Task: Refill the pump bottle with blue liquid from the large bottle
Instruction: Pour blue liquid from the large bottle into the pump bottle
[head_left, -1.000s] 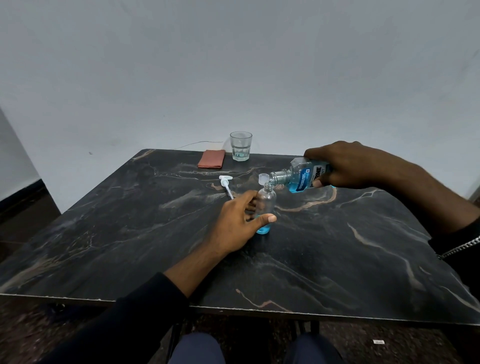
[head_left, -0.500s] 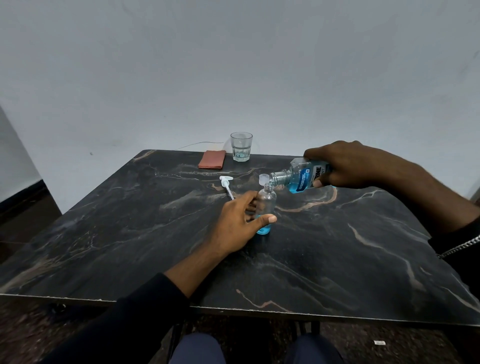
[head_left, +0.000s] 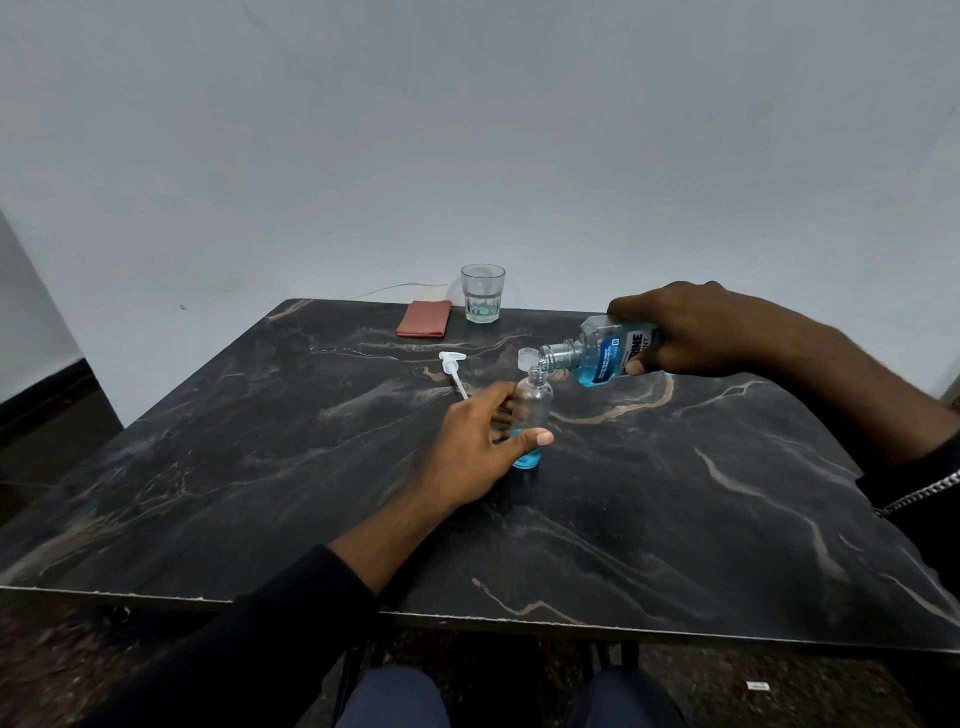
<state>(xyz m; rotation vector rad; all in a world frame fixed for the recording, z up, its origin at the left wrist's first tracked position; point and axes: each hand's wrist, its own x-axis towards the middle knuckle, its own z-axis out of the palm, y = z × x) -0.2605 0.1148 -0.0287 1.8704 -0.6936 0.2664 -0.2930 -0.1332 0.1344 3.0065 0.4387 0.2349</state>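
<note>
pump bottle (head_left: 531, 410) upright, gripped by left hand (head_left: 475, 447) | large bottle (head_left: 605, 353) tipped above its mouth, clutched by right hand (head_left: 691, 330) | pump head (head_left: 453, 370) just left

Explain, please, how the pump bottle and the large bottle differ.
The pump bottle stands upright, held by the left hand; the large bottle is tipped nearly level in the right hand. The pump bottle is unlabelled, the large bottle labelled. Both are clear, open, holding blue liquid.
</note>
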